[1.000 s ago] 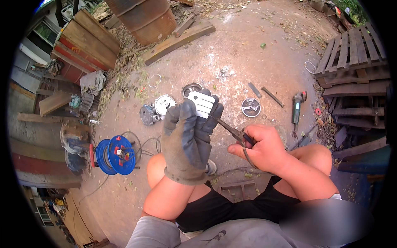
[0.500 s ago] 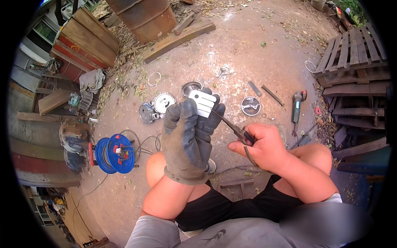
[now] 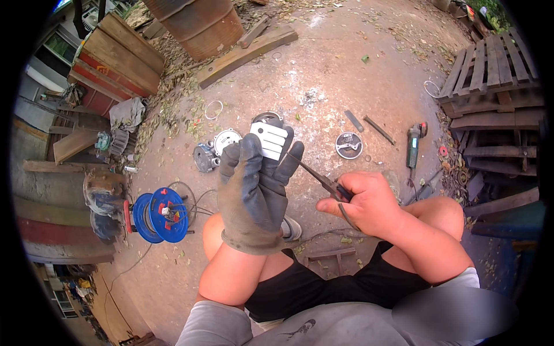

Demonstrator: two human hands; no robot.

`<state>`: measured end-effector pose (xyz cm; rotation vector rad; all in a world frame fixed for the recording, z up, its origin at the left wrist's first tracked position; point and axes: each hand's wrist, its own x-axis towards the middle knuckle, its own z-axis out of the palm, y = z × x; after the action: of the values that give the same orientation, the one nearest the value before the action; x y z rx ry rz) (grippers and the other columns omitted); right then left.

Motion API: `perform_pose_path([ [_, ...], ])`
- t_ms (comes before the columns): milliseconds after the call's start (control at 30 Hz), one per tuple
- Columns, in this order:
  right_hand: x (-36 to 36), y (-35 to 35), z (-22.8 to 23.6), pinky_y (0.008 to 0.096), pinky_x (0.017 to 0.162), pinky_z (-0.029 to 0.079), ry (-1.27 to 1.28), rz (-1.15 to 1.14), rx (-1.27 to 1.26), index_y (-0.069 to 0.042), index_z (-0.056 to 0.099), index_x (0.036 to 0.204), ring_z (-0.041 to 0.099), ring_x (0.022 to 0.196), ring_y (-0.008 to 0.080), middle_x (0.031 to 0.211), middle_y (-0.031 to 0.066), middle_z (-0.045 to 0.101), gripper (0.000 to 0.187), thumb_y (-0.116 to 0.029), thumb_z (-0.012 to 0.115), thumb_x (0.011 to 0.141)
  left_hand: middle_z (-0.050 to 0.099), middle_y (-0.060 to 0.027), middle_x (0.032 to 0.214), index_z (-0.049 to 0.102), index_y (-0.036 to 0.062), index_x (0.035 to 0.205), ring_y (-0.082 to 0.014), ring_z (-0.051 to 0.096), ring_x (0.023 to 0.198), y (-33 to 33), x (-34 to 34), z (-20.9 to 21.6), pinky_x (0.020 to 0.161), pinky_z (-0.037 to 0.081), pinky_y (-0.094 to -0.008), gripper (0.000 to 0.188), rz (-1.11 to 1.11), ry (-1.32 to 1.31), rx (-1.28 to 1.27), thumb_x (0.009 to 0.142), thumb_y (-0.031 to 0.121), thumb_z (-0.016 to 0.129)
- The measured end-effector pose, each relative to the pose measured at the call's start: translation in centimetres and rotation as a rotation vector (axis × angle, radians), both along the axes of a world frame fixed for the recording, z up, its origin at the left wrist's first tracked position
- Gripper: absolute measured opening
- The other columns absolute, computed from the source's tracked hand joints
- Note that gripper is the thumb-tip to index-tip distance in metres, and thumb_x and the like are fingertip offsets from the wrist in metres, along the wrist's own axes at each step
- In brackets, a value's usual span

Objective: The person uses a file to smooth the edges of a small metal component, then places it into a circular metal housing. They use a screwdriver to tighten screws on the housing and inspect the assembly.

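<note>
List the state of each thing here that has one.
Left hand: gloved, closed on white plate
White plate: slotted, held
Right hand: bare, closed on long-nosed tool
Long-nosed tool: held, opening unclear
Angle grinder: lying down, power unclear
Cable reel: standing, some cable loose
Drum: rusted
Wooden pallets: stacked

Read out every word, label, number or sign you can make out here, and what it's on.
Nothing is legible.
Angle grinder: any marking is too small to read.
Grey shirt: a dark printed figure, no readable letters.
White slotted plate in the gloved left hand: a hole and slots, no lettering visible.
</note>
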<state>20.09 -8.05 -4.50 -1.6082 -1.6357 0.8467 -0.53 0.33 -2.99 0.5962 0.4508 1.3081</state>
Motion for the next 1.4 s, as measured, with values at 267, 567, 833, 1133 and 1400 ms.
perform_pose_path([
  [267, -0.1, -0.1, 0.2, 0.0446, 0.063, 0.054, -0.014, -0.026, -0.105, -0.001, 0.068, 0.076, 0.068, 0.068, 0.0369, 0.073, 0.0172, 0.067, 0.062, -0.057, 0.091, 0.085, 0.069, -0.0245, 0.145, 0.069, 0.0065, 0.133, -0.0406, 0.071, 0.130, -0.1, 0.4, -0.1, 0.113, 0.061, -0.0589, 0.022, -0.012, 0.023, -0.020, 0.115, 0.012, 0.056],
  [567, -0.2, 0.2, 0.3, 0.0447, 0.064, 0.054, -0.017, -0.041, -0.096, -0.002, 0.068, 0.075, 0.068, 0.068, 0.0373, 0.072, 0.0166, 0.067, 0.061, -0.057, 0.093, 0.083, 0.068, -0.0241, 0.145, 0.067, 0.0066, 0.131, -0.0395, 0.071, 0.130, -0.1, 0.6, -0.2, 0.112, 0.061, -0.0578, 0.020, 0.010, 0.040, -0.029, 0.115, 0.012, 0.057],
  [833, -0.2, 0.2, 0.4, 0.0452, 0.063, 0.054, -0.065, -0.045, -0.055, -0.003, 0.068, 0.076, 0.069, 0.069, 0.0362, 0.073, 0.0145, 0.067, 0.059, -0.057, 0.093, 0.082, 0.068, -0.0242, 0.144, 0.067, 0.0073, 0.131, -0.0381, 0.072, 0.130, -0.2, 0.6, -0.1, 0.111, 0.063, -0.0560, 0.019, 0.026, 0.054, -0.048, 0.115, 0.013, 0.058],
  [1133, 0.0, 0.1, -0.1, 0.0453, 0.061, 0.052, -0.090, -0.032, 0.068, -0.004, 0.063, 0.073, 0.066, 0.067, 0.0368, 0.072, 0.0140, 0.065, 0.059, -0.054, 0.094, 0.082, 0.069, -0.0240, 0.143, 0.067, 0.0071, 0.130, -0.0380, 0.073, 0.128, -0.3, 0.8, 0.1, 0.109, 0.064, -0.0556, 0.019, 0.004, 0.036, -0.025, 0.116, 0.013, 0.057],
  [1400, 0.2, 0.0, -0.1, 0.0418, 0.059, 0.048, 0.007, 0.037, -0.069, -0.001, 0.062, 0.075, 0.058, 0.061, 0.0282, 0.067, 0.0124, 0.059, 0.056, -0.046, 0.092, 0.089, 0.071, -0.0244, 0.136, 0.064, 0.0005, 0.129, -0.0387, 0.074, 0.124, 1.4, -0.5, 0.9, 0.105, 0.066, -0.0574, 0.020, -0.099, 0.124, -0.040, 0.114, 0.011, 0.057],
])
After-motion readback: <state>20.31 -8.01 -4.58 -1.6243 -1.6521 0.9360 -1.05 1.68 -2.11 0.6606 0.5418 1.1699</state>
